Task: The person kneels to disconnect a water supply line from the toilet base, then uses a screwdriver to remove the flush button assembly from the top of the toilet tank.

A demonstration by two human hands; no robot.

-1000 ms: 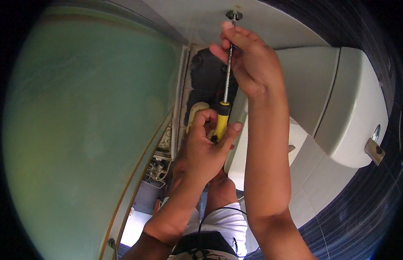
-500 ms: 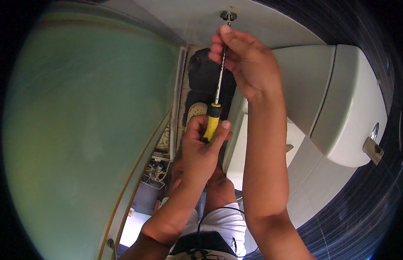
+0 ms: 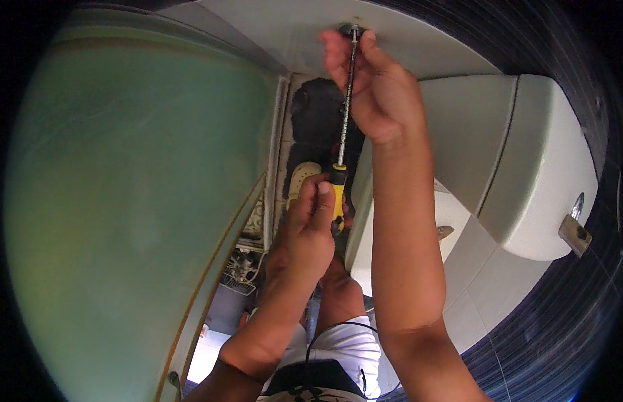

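A long screwdriver [image 3: 339, 194] with a yellow and black handle points up and away from me. My left hand [image 3: 311, 231] is wrapped round its handle. The slim metal shaft runs past the palm of my right hand [image 3: 388, 100], and its tip meets a small dark fitting [image 3: 345, 29] on the pale wall panel [image 3: 419, 33]. The fingers and thumb of my right hand are apart, one on each side of the tip and fitting. Whether they touch the fitting I cannot tell; any screw there is too small to make out.
To the right stands a white toilet cistern [image 3: 546, 167] with a metal lever [image 3: 576, 234] on its side. A greenish frosted glass panel [image 3: 137, 201] fills the left. Below are a cream clog [image 3: 303, 177] on a foot and a wire rack [image 3: 239, 281].
My right fingers have parted from their pinch near the screwdriver's tip and now flank the fitting. My left hand has shifted its grip on the handle, which has swung slightly right.
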